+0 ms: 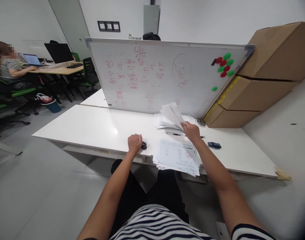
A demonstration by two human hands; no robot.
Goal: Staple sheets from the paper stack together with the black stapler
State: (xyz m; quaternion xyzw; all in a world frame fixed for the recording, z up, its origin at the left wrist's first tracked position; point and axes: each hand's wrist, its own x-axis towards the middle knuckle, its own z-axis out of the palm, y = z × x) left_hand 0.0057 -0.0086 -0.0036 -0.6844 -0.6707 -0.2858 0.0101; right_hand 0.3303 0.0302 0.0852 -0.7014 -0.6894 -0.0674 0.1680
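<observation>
My right hand [191, 132] is closed on several sheets of paper [173, 112], pinching their right edge and lifting them at a slant over a stack of papers [165, 124]. Nearer to me, a second pile of printed forms [176, 156] overhangs the table's front edge; its top sheet bears a red round stamp. My left hand [134, 143] rests near the front edge with its fingers curled around a small black object [143, 145]. Only that object's rounded right end shows, so its kind is unclear.
Behind the white table [77, 130] stands a whiteboard [132, 73] with red writing and round magnets. Cardboard boxes [270, 56] are stacked at the right. A small dark blue item [214, 145] lies right of the papers. Another person [13, 68] sits at a desk far left.
</observation>
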